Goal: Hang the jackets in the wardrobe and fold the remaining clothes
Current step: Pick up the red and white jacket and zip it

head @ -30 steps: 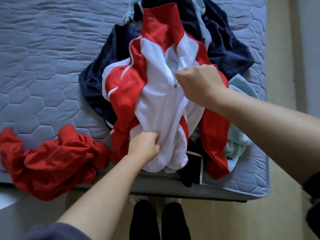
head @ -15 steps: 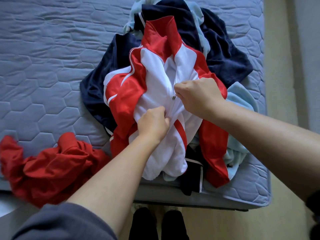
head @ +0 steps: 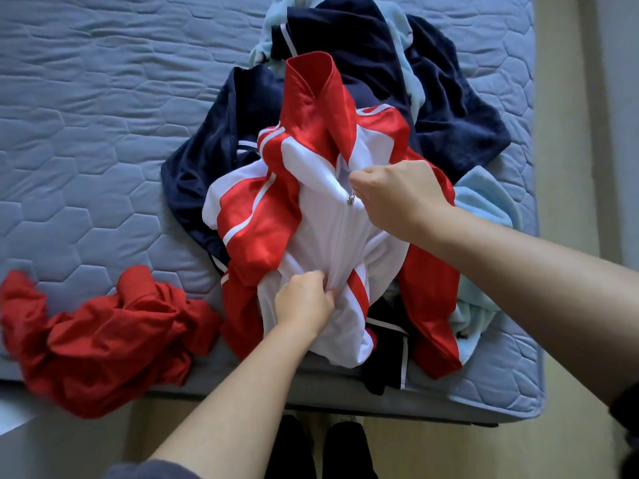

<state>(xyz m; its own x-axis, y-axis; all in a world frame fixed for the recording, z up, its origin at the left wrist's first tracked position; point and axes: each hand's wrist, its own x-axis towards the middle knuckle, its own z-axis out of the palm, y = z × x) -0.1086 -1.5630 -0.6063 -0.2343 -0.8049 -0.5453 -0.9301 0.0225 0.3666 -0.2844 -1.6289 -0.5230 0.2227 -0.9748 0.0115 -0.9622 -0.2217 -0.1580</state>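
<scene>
A red and white zip jacket (head: 311, 188) lies on top of a pile of clothes on the bed, collar pointing away from me. My left hand (head: 306, 300) grips the white fabric beside the zip near the hem. My right hand (head: 397, 198) pinches the metal zip pull (head: 351, 198) at mid-chest. Under the jacket lie dark navy clothes (head: 449, 115) and light blue clothes (head: 484, 198). A crumpled red garment (head: 103, 337) sits apart at the bed's near left edge.
The blue quilted mattress (head: 103, 115) stretches bare to the left and far side. Its near edge runs just in front of my legs and feet (head: 325, 447). A beige floor (head: 570, 98) lies to the right of the bed.
My left hand rose to the zip line, then dropped back near the hem. The right hand stays at the zip pull, and the jacket front is more bunched.
</scene>
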